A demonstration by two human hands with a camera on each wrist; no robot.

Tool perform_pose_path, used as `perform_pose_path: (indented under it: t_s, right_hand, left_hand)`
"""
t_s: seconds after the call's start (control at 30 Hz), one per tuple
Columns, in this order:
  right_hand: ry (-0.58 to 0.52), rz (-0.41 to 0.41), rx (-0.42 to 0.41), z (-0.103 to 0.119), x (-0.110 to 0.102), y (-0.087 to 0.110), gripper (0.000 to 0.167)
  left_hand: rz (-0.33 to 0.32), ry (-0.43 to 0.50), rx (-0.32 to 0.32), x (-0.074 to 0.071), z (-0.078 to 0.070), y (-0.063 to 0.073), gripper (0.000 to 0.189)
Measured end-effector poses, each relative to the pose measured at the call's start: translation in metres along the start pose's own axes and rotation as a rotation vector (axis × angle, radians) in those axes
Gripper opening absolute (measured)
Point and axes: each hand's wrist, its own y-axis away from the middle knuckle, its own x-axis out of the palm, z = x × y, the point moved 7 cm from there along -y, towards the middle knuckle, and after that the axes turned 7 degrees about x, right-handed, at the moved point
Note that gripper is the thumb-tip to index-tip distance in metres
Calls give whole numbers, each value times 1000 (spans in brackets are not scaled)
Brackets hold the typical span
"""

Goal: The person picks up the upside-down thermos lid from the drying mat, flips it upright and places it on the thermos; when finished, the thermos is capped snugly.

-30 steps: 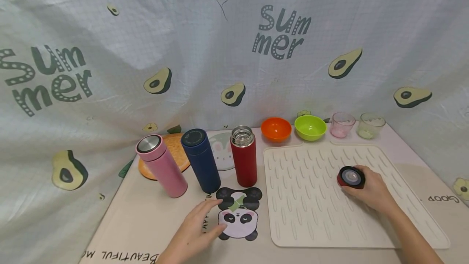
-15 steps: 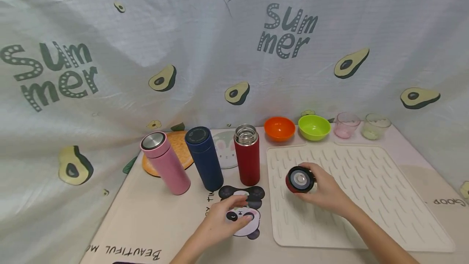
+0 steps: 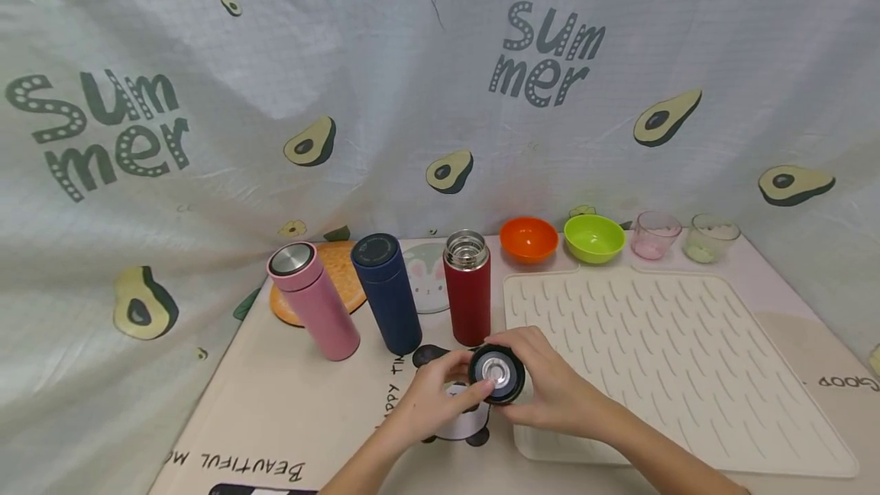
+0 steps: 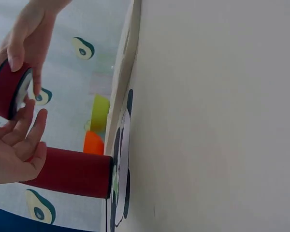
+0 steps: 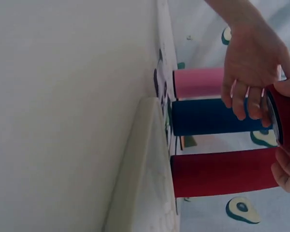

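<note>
Above the panda print, both hands meet at a round red flask lid (image 3: 498,370) with a black rim and silvery centre. My right hand (image 3: 560,394) grips its right side, fingers over the far edge and thumb at the near edge. The left hand (image 3: 428,402) pinches the left side, its thumb overlapping the round face. In the left wrist view the left fingertips lie right at the lid (image 4: 4,94); the other fingers are loosely bent. Just behind stands an uncapped red flask (image 3: 470,302), steel mouth showing. Left of it are capped navy (image 3: 392,304) and pink (image 3: 323,312) flasks.
A cream ribbed mat (image 3: 639,373) covers the right of the table. At the back stand an orange bowl (image 3: 528,241), a green bowl (image 3: 594,241), and pink (image 3: 655,235) and pale green (image 3: 711,239) glasses. An avocado-print curtain (image 3: 378,82) hangs behind.
My right hand has carried the lid leftward from over the mat to above the panda print. The left hand has moved right and now pinches it too. The flasks stay put.
</note>
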Motion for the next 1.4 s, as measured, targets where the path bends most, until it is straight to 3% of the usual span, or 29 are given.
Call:
perform_pose_path:
  t_s: [0.13, 0.27, 0.4, 0.47, 0.53, 0.63, 0.77, 0.83, 0.93, 1.13, 1.3, 1.4]
  right_hand:
    - [36, -21, -54, 10, -1, -5, 71]
    - [58, -31, -49, 14, -2, -8, 73]
    - [19, -31, -15, 13, -5, -7, 77]
    - [-26, -28, 24, 11, -7, -6, 79]
    - [-84, -19, 66, 8, -9, -5, 80]
    - [-168, 3, 110, 5, -11, -4, 81]
    - [-262, 37, 112, 7, -11, -4, 80]
    - [-309, 52, 117, 8, -11, -4, 79]
    - [-375, 68, 119, 11, -11, -4, 77]
    - [-509, 99, 77, 17, -9, -7, 70]
    - [-585, 115, 14, 22, -10, -10, 65]
    - [-593, 105, -2, 21, -11, -12, 64]
  left_hand:
    - [-51, 53, 50, -2, -6, -4, 34]
    - [-109, 73, 111, -6, -14, -4, 29]
    - [-223, 27, 171, -14, -21, 1, 29]
    - [-290, -33, 238, -19, -26, 4, 31]
    - [-357, -123, 358, -24, -36, 7, 36]
    - [-439, -279, 611, -28, -55, 14, 42]
    - [-494, -467, 930, -25, -75, 25, 27]
    - [-514, -554, 1041, -21, -82, 30, 18]
    - [-539, -668, 1159, -16, -88, 35, 12]
    - [-535, -761, 1271, -8, -93, 42, 12]
    - [-543, -776, 1272, -7, -92, 42, 12]
    - [-533, -763, 1218, -9, -88, 37, 19]
